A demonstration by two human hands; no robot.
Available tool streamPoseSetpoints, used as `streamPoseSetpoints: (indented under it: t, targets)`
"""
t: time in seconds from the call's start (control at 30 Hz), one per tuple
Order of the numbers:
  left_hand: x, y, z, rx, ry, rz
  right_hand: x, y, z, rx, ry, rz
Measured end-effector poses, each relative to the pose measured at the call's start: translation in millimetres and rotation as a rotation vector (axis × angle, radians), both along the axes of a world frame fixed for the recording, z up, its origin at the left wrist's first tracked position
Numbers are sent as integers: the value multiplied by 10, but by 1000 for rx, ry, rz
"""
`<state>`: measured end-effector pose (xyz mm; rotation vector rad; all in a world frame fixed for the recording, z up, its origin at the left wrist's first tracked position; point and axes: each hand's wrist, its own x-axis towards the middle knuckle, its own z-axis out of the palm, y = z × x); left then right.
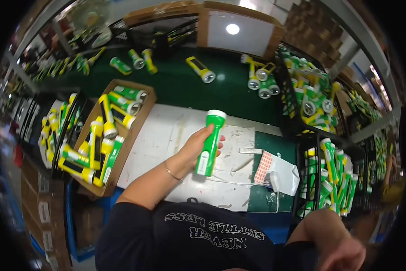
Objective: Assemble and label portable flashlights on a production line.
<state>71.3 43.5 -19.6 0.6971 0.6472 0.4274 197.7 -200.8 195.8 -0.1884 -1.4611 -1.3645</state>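
My left hand (195,147) is wrapped round a green flashlight (210,143) with a white head, held above the white work surface (158,135). Its head tilts away from me, toward the far side. A bright round spot of light shows on the pale panel (241,34) of a cardboard box straight ahead. At the lower right, close to my body, my right hand (345,255) is smeared by motion. Its fingers cannot be made out. Nearest to it is a black crate (318,180) full of green and yellow flashlights.
A cardboard box (142,110) of flashlights stands on the left, beside another black crate. A larger crate (286,106) of flashlights is at the far right. Loose flashlights, one of them yellow (199,68), lie on the green belt (167,88). A sticker sheet (265,167) and a white cable lie near right.
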Motion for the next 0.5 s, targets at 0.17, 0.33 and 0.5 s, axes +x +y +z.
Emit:
streamPoseSetpoints:
  t: [0.17, 0.33, 0.5]
  targets:
    - [-90, -28, -90, -52, -90, 26, -229, 25, 40, -324, -85, 199]
    - [-71, -28, -143, -78, -149, 19, -326, 73, -24, -537, -133, 358]
    - [-82, -20, -242, -62, -190, -15, -336, 129, -151, -643, -167, 656]
